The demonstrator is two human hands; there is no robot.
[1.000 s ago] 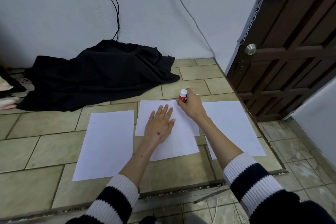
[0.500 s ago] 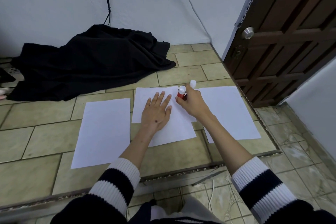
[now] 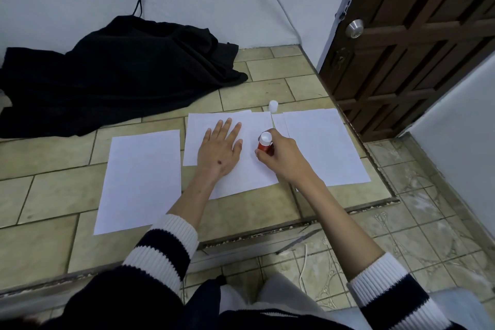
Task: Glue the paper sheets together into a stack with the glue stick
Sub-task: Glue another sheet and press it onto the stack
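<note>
In the head view, everything is placed relative to the middle paper sheet (image 3: 249,171), which lies on a raised tiled floor (image 3: 53,190) and overlaps another sheet beneath it, whose upper left part shows as a separate edge. The left hand (image 3: 221,149) lies flat on this sheet, palm down, fingers (image 3: 227,126) spread and pointing away from the person; its grip is slack and holds nothing. Just to the right of it, over the same sheet's right part, the right hand (image 3: 281,158) has its grip closed around a red glue stick (image 3: 264,143), held roughly upright with its white end up and toward the camera; whether its lower end touches the paper cannot be told, since the fingers hide it. Beyond the sheet's far right corner, on the tiles, stands a small white cap (image 3: 273,105), apart from the stick. To the left of the middle sheet, with a strip of tile between, lies a single left paper sheet (image 3: 139,179). To its right lies the right paper sheet (image 3: 326,147), its near left corner hidden behind the right forearm. Farther beyond and to the left sits a heap of black cloth (image 3: 117,75) against the wall. Beyond and to the right stands a dark wooden door (image 3: 417,43) with a metal knob (image 3: 354,28). Both forearms emerge from striped sleeves (image 3: 166,249).
</note>
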